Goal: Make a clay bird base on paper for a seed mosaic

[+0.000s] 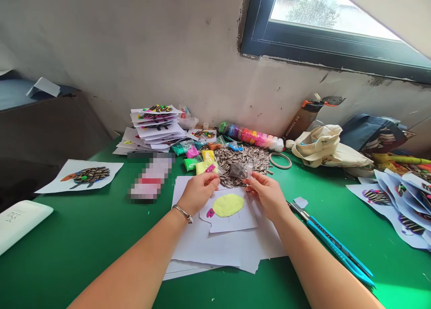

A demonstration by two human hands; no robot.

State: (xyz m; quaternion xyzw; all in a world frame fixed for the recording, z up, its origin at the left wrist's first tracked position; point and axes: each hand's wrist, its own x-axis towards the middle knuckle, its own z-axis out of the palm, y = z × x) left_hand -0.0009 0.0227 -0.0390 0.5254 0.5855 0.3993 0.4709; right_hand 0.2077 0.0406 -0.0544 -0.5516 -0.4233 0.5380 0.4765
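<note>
My right hand (267, 193) pinches the edge of a small clear bag of dark clay (238, 170), held over a heap of striped sunflower seeds (259, 158). My left hand (201, 190) is closed, thumb against fingertips; what lies between them, if anything, is too small to make out. Below both hands lies a paper picture (232, 226) with a flat yellow clay oval (229, 205) and a pink clay head (210, 213). Thin drawn lines show under the oval. The picture rests on several white sheets (205, 250).
Bags of coloured clay (191, 151) and a row of clay colours (252, 136) stand behind. Stacked seed pictures (155, 131) are at the back left, more pictures (400, 205) at the right. Blue-handled tools (333, 244), a tape ring (280, 161) and a cloth bag (326, 147) lie rightward.
</note>
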